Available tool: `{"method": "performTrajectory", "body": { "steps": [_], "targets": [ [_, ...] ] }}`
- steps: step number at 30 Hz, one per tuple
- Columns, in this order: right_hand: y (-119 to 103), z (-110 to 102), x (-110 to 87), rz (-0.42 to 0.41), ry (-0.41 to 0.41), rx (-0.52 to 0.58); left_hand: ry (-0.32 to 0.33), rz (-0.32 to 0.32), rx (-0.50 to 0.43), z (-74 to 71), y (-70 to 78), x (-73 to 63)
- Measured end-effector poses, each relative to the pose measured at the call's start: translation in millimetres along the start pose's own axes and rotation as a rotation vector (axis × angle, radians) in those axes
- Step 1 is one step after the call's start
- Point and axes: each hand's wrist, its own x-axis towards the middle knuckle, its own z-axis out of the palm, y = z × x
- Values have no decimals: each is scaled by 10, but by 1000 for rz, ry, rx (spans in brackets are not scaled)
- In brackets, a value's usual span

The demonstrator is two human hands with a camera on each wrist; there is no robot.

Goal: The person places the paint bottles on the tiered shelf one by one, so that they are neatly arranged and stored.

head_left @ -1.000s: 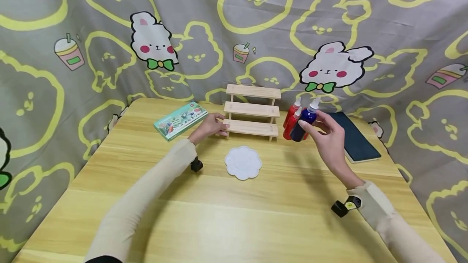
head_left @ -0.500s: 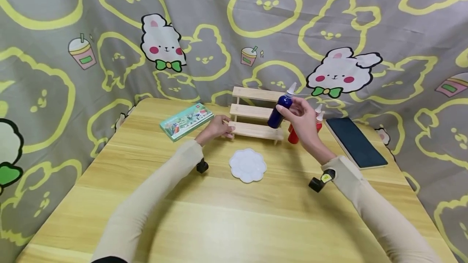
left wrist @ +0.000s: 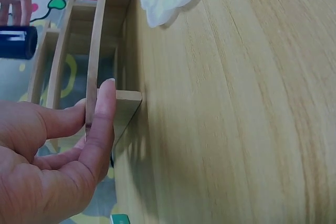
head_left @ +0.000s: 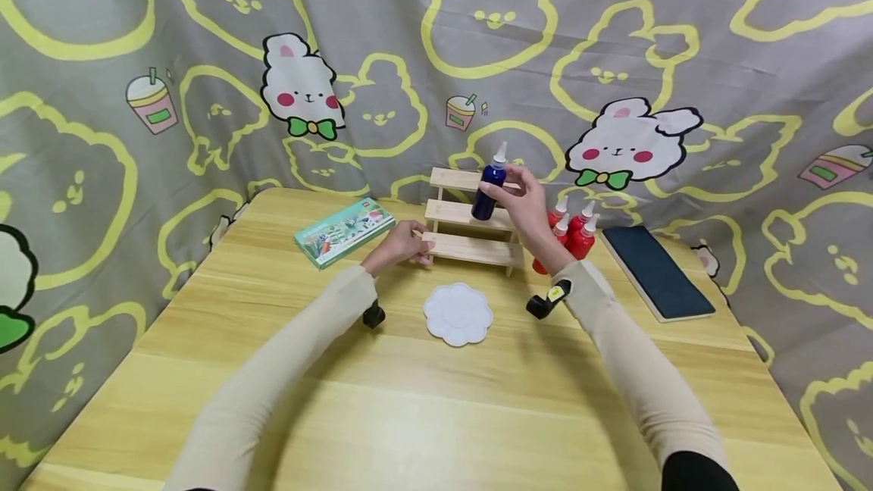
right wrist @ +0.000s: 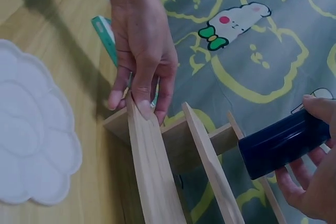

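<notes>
A three-tier wooden rack point(head_left: 470, 250) stands near the back of the table. At its left end my left hand point(head_left: 401, 243) pinches the lowest shelf point(left wrist: 97, 40), thumb on one face and fingers on the other. My right hand point(head_left: 524, 201) grips a dark blue squeeze bottle point(head_left: 486, 199) with a white pointed nozzle. The bottle is held up in front of the rack's upper shelves, slightly tilted. In the right wrist view its base point(right wrist: 252, 156) is apart from the shelf edges. Several red bottles point(head_left: 581, 241) with white nozzles stand right of the rack, partly behind my right wrist.
A white flower-shaped palette point(head_left: 458, 314) lies in front of the rack. A flat green box point(head_left: 344, 232) lies at the left and a dark blue book-like slab point(head_left: 656, 273) at the right. A patterned curtain point(head_left: 382, 14) hangs behind the table.
My right hand has carried the blue bottle leftward from beside the red bottles to in front of the rack. The left hand keeps its hold on the lowest shelf.
</notes>
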Motion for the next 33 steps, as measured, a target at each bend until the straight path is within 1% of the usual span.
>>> {"method": "performTrajectory", "body": {
  "steps": [3,6,13,18,23,29,33],
  "targets": [
    [50,74,84,-7,0,30,8,-5,-9,9,-1,-7],
    [75,138,158,-14,-5,33,19,-8,-2,17,-15,0],
    [-1,289,320,-41,29,33,14,-10,6,32,-4,-26],
    [-40,415,472,-96,77,54,13,-20,-9,27,4,-31],
    [87,501,615,-160,111,60,28,-26,-22,43,-7,-11],
    [219,601,697,-267,108,-2,20,-20,4,50,5,4],
    [240,629,729,-301,109,-37,10,-14,27,18,36,32]
  ]
}}
